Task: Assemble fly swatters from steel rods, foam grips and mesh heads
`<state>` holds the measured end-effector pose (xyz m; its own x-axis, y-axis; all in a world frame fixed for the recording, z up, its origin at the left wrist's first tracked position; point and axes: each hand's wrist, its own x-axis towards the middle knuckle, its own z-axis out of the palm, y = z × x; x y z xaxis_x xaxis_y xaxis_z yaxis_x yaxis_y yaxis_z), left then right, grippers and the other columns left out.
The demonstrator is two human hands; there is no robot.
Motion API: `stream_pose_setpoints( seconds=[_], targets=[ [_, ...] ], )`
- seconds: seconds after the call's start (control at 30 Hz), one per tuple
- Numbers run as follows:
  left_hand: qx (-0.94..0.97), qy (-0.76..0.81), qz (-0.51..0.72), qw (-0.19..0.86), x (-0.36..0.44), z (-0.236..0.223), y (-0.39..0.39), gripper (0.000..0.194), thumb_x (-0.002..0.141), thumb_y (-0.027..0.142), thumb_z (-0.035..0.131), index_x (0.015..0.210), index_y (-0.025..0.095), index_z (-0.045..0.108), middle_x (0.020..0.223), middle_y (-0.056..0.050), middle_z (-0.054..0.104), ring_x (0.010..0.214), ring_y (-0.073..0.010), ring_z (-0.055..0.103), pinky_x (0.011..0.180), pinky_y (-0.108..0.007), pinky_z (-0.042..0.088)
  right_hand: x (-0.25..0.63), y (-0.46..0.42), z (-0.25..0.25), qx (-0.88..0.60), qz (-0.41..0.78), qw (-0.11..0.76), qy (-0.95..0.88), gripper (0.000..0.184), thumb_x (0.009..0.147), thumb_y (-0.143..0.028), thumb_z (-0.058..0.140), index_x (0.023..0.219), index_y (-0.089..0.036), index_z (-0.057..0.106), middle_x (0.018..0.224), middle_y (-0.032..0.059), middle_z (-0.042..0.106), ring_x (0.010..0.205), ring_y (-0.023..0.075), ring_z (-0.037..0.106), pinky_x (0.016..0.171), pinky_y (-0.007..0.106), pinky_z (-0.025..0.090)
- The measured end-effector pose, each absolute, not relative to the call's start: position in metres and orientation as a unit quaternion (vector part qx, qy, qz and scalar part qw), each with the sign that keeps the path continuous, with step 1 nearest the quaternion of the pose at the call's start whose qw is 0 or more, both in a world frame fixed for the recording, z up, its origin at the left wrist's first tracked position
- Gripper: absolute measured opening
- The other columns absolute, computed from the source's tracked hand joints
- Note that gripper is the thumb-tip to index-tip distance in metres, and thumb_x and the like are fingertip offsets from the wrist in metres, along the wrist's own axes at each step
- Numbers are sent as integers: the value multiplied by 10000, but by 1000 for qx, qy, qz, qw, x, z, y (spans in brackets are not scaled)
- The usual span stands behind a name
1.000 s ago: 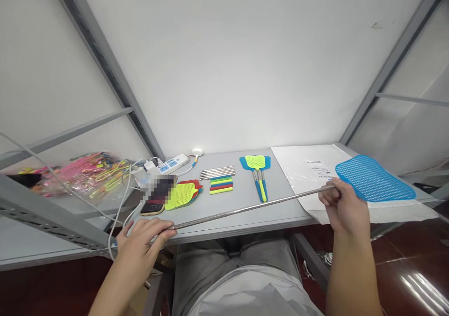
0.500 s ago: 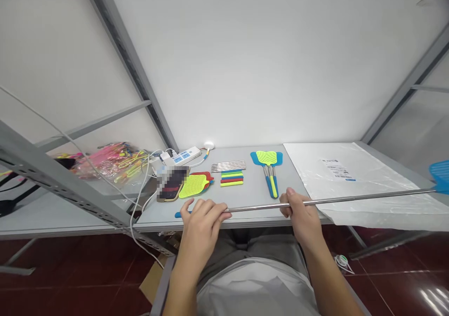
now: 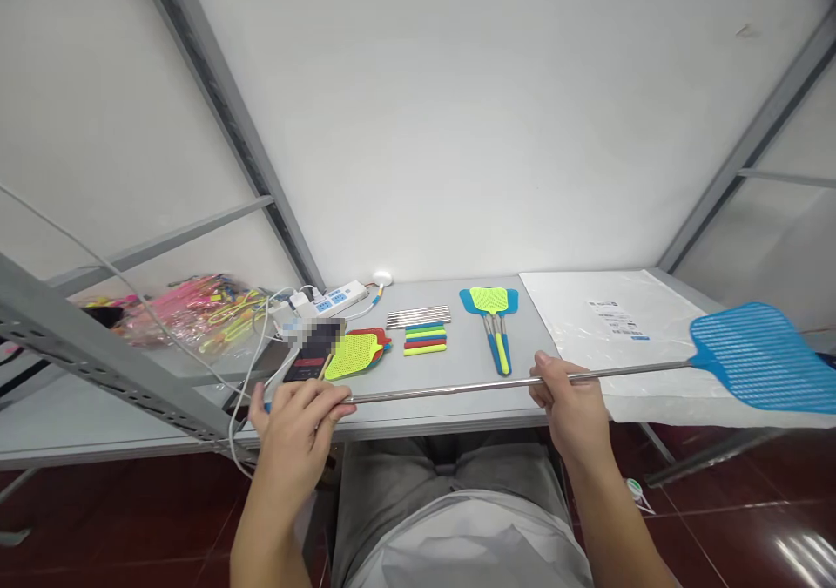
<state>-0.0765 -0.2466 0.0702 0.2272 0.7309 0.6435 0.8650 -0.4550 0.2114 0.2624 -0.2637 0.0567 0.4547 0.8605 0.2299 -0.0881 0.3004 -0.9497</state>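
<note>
A fly swatter with a blue slotted head (image 3: 761, 357) and a long thin metal rod (image 3: 444, 389) is held level above the table's front edge. My left hand (image 3: 297, 427) is closed around its handle end at the left; only a bit of blue handle shows past the fingers. My right hand (image 3: 569, 401) grips the rod farther right, on the head's side. Beyond the rod lie several short fly swatters (image 3: 496, 322) with blue and yellow-green heads. Coloured handles (image 3: 424, 339), metal rods (image 3: 418, 316) and loose swatter heads (image 3: 356, 354) are laid out to their left.
A phone (image 3: 313, 353) lies beside a power strip (image 3: 336, 299) with white cables. A white plastic mailer bag (image 3: 575, 309) with a label covers the table's right part. Grey metal shelf posts (image 3: 225, 118) frame the workplace, and bagged colourful items (image 3: 189, 309) lie on the left.
My left hand has moved left with the handle end. The swatter has shifted left, bringing much more of its blue head into view. My right hand stays on the rod.
</note>
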Motion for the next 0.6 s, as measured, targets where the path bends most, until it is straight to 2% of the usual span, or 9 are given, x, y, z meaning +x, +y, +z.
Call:
stream_pose_setpoints(
  seconds=[0.07, 0.17, 0.27, 0.33, 0.4, 0.47, 0.53, 0.57, 0.6],
  targets=[
    [-758, -527, -366, 121, -89, 69, -243, 211, 919, 364, 520, 880, 314, 722, 933, -60, 710, 975, -322, 552, 1061, -675, 110, 267, -261, 59, -466, 344, 726, -370, 535, 831, -452, 687, 500, -215, 340, 506, -63, 258, 492, 95, 247, 472, 285, 209],
    [-732, -548, -377, 148, -99, 71, -242, 247, 930, 366, 513, 829, 298, 728, 1117, -95, 673, 1158, -376, 480, 1051, -706, 124, 276, -260, 64, -437, 347, 760, -334, 514, 832, -414, 699, 511, -210, 353, 530, -67, 262, 492, 87, 254, 462, 277, 211],
    [-710, -553, -402, 167, -87, 72, -244, 231, 935, 359, 526, 831, 278, 715, 1404, -57, 510, 1351, -404, 318, 1082, -687, 130, 282, -259, 67, -423, 361, 768, -317, 507, 842, -405, 691, 516, -212, 355, 529, -72, 259, 486, 86, 263, 452, 269, 232],
    [-663, -567, -456, 176, -62, 68, -244, 159, 926, 356, 551, 944, 270, 684, 1550, -13, 321, 1428, -407, 191, 1115, -657, 144, 282, -257, 67, -409, 379, 771, -306, 516, 860, -417, 667, 517, -216, 338, 523, -74, 251, 484, 88, 260, 450, 266, 244],
    [-576, -581, -554, 154, -27, 60, -245, 269, 908, 352, 585, 1167, 277, 575, 1598, -51, 181, 1452, -387, 164, 1132, -622, 187, 278, -255, 67, -391, 394, 778, -294, 531, 883, -434, 633, 518, -222, 312, 513, -77, 233, 484, 91, 238, 450, 266, 247],
    [-443, -542, -711, 60, 11, 51, -246, 519, 885, 355, 621, 1328, 318, 353, 1555, -101, 229, 1410, -312, 305, 1067, -556, 364, 269, -254, 65, -380, 400, 783, -286, 536, 895, -449, 610, 524, -225, 296, 509, -79, 221, 489, 95, 221, 450, 264, 246],
    [-340, -484, -799, -108, 43, 44, -248, 371, 916, 399, 568, 1234, 329, 390, 1451, -77, 360, 1286, -238, 461, 980, -476, 472, 257, -254, 63, -380, 409, 780, -284, 530, 896, -463, 604, 533, -226, 300, 514, -78, 222, 495, 96, 217, 453, 263, 246],
    [-328, -450, -797, -233, 55, 42, -251, 256, 942, 441, 501, 1155, 309, 445, 1366, -71, 448, 1159, -215, 554, 935, -454, 502, 251, -254, 61, -381, 417, 775, -283, 526, 892, -468, 609, 536, -225, 307, 516, -78, 226, 497, 97, 220, 457, 263, 250],
    [-326, -412, -785, -327, 63, 41, -254, 256, 967, 489, 411, 1104, 286, 488, 1280, -73, 514, 1043, -202, 605, 901, -445, 519, 245, -254, 60, -383, 427, 769, -282, 525, 884, -472, 618, 537, -225, 312, 517, -77, 229, 498, 97, 223, 461, 264, 254]
  ],
)
